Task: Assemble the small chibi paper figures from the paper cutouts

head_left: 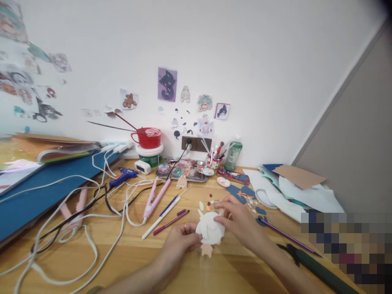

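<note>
A white cut-out figure (210,227) with a round head and a small tan body below it is held just above the wooden table. My left hand (183,241) pinches its lower left edge, a ring on one finger. At the upper right edge of the head, my right hand (234,214) has thumb and fingers closed around the rim. Small coloured scraps (201,206) lie just behind the figure. Blue cut pieces (240,194) are scattered beyond my right hand.
Left lie white cables (92,216), a pink straightener (157,200), a blue glue gun (124,176) and pens (162,216). Behind stand a metal tray (182,176), a red cup (149,139) and a green bottle (233,154). Paper sheets (294,192) and a purple pencil (289,237) are right.
</note>
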A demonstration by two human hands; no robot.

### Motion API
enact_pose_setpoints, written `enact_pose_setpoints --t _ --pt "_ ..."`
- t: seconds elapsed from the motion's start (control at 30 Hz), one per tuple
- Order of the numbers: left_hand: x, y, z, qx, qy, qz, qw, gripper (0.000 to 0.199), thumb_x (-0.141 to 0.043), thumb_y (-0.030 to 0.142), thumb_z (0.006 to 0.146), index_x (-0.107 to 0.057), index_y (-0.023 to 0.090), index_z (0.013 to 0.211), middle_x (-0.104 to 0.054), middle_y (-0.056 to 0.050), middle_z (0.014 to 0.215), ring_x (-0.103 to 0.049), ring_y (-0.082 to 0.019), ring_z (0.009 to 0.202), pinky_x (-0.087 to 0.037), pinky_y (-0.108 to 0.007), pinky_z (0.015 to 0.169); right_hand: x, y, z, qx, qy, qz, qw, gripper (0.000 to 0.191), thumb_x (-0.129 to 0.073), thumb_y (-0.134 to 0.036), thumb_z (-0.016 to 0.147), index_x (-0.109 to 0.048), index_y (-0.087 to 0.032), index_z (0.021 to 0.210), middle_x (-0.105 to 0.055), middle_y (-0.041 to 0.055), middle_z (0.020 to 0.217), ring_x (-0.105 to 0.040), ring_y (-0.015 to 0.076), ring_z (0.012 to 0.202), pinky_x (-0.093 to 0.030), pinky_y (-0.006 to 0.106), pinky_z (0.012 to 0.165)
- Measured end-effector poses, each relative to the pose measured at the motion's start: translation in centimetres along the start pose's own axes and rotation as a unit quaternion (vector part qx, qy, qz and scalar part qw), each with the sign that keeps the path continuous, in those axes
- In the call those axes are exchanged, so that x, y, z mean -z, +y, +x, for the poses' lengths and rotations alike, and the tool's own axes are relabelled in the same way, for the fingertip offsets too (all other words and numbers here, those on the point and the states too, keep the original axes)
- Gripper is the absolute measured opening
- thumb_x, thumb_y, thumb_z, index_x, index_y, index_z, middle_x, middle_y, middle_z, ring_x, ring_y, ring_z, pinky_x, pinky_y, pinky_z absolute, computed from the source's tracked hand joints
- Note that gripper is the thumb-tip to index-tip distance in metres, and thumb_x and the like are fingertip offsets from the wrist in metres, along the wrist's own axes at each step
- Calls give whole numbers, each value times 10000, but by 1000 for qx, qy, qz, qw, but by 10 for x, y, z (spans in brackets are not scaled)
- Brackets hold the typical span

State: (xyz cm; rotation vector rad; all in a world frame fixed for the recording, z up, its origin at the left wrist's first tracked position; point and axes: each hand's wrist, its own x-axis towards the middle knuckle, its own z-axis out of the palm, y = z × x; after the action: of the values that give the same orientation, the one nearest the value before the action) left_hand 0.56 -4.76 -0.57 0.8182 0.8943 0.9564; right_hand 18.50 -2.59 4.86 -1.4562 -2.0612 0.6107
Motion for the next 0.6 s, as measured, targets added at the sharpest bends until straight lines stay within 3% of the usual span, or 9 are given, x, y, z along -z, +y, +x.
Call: enact_pose_setpoints --t 0.13,0.2,0.4,0.6 --pt "0 -1 2 -3 0 1 1000 198 -741 240 559 -670 101 679 -636 -26 614 -514 -103 561 -359 -204 565 6 10 0 -29 -21 79 996 95 -614 -238 714 -656 -170 764 -537 10 789 -537 114 649 -447 254 619" --pt "0 -1 2 1 0 3 1000 208 -741 246 560 -679 101 696 -639 -28 615 -528 -110 574 -370 -208 578 6 13 -1 -53 -29 121 991 146 -603 -297 725 -633 -157 700 -545 3 722 -519 107 589 -435 244 555" --pt "2 1 2 20 18 10 1000 237 -754 246 546 -692 119 737 -674 -39 693 -575 -130 657 -414 -213 647 -1 21 -2 -127 -38 238 962 311 -597 -461 711 -569 -153 674 -488 -44 523 -410 69 448 -336 207 440" --pt "3 0 3 25 12 8 1000 282 -760 254 543 -692 114 778 -692 -66 748 -608 -157 722 -436 -229 700 -9 27 -1 -160 -34 299 940 342 -627 -499 669 -548 -167 646 -447 -61 472 -370 61 430 -289 202 425"
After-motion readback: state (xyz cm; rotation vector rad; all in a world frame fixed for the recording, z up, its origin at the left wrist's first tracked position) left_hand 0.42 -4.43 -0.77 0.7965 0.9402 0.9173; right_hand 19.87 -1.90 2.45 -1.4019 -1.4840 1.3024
